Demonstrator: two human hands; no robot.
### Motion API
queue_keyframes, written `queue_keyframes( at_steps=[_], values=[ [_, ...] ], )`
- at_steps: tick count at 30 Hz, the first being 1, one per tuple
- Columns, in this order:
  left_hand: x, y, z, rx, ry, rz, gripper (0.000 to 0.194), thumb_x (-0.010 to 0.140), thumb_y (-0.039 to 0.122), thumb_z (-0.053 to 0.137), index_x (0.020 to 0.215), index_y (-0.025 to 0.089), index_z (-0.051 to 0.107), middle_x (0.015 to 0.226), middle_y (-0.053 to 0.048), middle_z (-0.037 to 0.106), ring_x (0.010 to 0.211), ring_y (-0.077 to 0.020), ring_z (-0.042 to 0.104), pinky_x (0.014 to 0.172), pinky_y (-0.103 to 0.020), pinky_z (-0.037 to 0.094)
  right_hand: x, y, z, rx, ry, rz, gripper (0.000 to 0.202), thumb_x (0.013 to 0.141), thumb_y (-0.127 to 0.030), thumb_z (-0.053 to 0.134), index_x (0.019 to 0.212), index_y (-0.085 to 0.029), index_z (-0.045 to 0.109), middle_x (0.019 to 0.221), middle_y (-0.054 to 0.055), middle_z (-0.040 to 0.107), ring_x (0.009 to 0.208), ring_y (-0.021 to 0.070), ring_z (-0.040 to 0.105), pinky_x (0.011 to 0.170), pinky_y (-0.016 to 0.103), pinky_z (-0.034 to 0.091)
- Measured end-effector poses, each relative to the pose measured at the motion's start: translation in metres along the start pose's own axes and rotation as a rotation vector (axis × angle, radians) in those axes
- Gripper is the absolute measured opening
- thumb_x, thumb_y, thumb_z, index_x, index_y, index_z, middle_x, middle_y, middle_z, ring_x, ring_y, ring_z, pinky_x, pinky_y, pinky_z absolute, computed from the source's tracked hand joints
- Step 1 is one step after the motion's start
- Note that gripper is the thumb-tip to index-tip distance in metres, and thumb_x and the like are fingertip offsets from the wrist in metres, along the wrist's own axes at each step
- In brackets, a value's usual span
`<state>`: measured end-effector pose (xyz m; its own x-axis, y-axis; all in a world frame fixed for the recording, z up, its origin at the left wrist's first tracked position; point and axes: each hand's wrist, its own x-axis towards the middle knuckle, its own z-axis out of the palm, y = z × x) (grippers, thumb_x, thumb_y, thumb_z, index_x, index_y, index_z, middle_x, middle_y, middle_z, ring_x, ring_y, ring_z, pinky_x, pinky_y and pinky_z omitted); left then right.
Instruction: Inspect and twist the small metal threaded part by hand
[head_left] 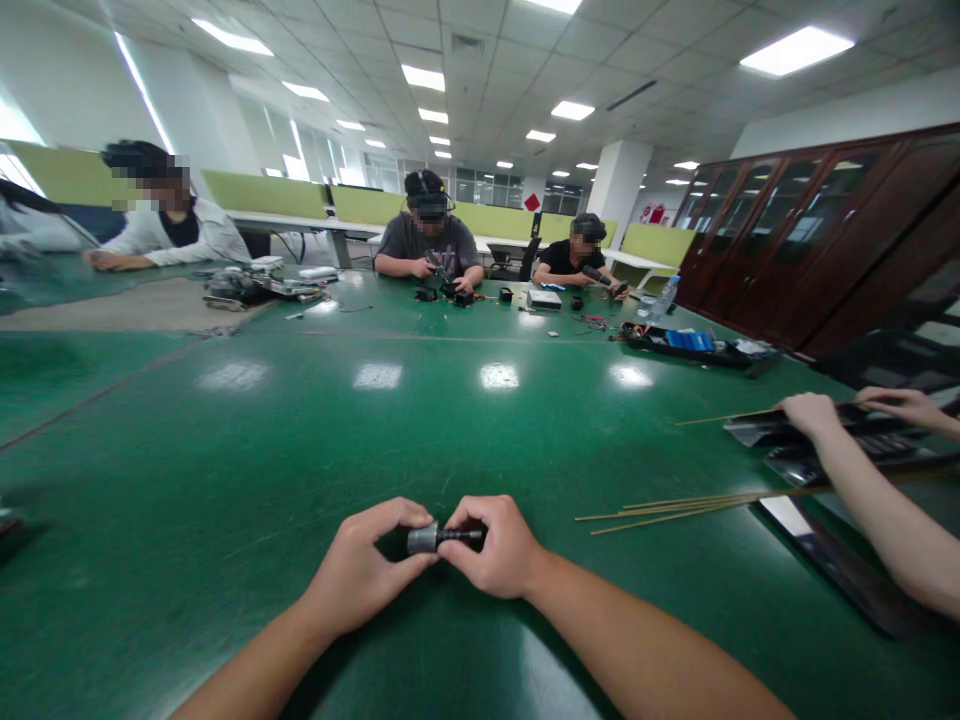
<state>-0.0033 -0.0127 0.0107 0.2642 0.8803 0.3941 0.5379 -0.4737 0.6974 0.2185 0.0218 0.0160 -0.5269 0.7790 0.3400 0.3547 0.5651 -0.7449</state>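
Just above the green tabletop, both hands hold a small grey metal cylinder with a thin dark stepped shaft (423,540). It lies roughly level, with the shaft pointing right. My left hand (360,565) pinches the cylinder's wide body between thumb and forefinger. Thumb and fingertips of my right hand (499,550) close on the narrower part where the shaft begins, and the shaft's tip shows inside the curl of that hand. The fingertips hide part of the joint between body and shaft.
Thin brass-coloured rods (660,508) lie to the right, near another person's hand (814,412) and dark metal panels (840,575). A black tray with parts (675,345) stands farther back. Across the green table (315,430), people work among electronic parts (247,285) and a bottle (664,298).
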Motion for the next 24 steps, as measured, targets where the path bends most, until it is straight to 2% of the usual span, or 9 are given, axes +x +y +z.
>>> queue_keyframes(
  at_steps=[5, 24],
  values=[
    [-0.0008, -0.0001, -0.0002, -0.005, 0.018, 0.007, 0.024, 0.081, 0.033, 0.076, 0.098, 0.023, 0.063, 0.101, -0.002, 0.068, 0.094, -0.0167, 0.066, 0.085, -0.03, 0.052, -0.0001, -0.0007, 0.0002, -0.004, 0.02, -0.024, 0.009, 0.078, -0.026, 0.071, 0.081, -0.019, 0.067, 0.073, -0.001, 0.067, 0.064, 0.0136, 0.06, 0.062, 0.024, 0.041],
    [0.0003, 0.0026, -0.0012, 0.032, 0.042, 0.026, 0.023, 0.08, 0.032, 0.077, 0.097, 0.022, 0.064, 0.1, -0.002, 0.069, 0.092, -0.016, 0.067, 0.083, -0.028, 0.053, -0.0004, -0.0006, -0.0025, 0.02, -0.008, 0.029, 0.01, 0.08, -0.027, 0.071, 0.081, -0.018, 0.069, 0.072, 0.0, 0.068, 0.063, 0.0139, 0.061, 0.061, 0.023, 0.042]
  ],
)
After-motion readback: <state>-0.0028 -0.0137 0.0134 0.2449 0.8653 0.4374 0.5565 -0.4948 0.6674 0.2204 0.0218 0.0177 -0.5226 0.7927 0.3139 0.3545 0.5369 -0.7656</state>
